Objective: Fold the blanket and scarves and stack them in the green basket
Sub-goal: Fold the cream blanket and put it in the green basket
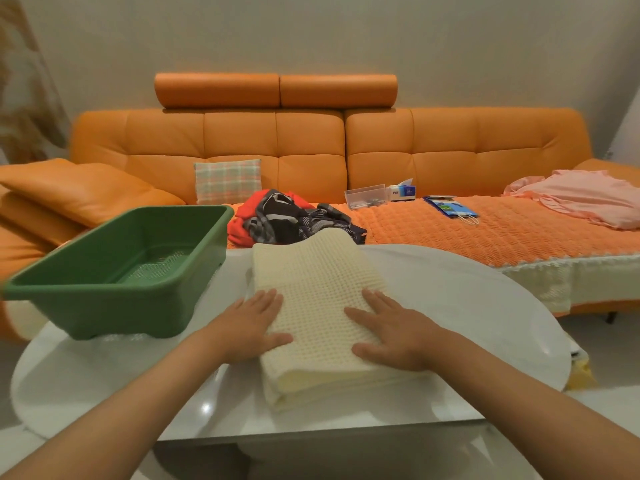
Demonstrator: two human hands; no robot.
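Lying flat, left hand [251, 327] and right hand [391, 336] press the blanket [318, 278] at its side edges, green basket [114, 311] just left.

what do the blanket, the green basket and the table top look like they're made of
Blanket: soft woven or knitted fabric, cream, with a waffle grid of small pits; fibre unclear. Green basket: moulded plastic, matte, with a mesh floor. Table: hard glossy white top showing light reflections; glass or lacquer, can't tell.

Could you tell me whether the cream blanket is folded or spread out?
Folded: the blanket shows stacked layers along its near edge.
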